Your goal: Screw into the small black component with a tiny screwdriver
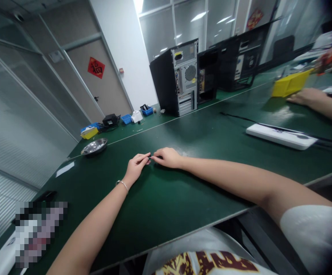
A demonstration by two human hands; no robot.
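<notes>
Both of my hands meet low over the middle of the green table (pixel 183 202). My left hand (pixel 137 165), with a bracelet at its wrist, has thumb and fingers pinched together on a tiny thing I cannot make out. From the right, my right hand (pixel 167 157) comes close, thumb and fingers drawn together at the left hand's fingertips. Whatever lies between the fingertips is too small to name. A shallow metal bowl (pixel 99 147) with small pale pieces in it stands left of my hands, farther back.
A white power strip (pixel 280 136) with a black cable lies to the right. Computer cases (pixel 187 82) line the back, beside blue trays (pixel 147 110) and a black box (pixel 110 120). At the right, another person's hand (pixel 305 96) rests by a yellow bin (pixel 290 84).
</notes>
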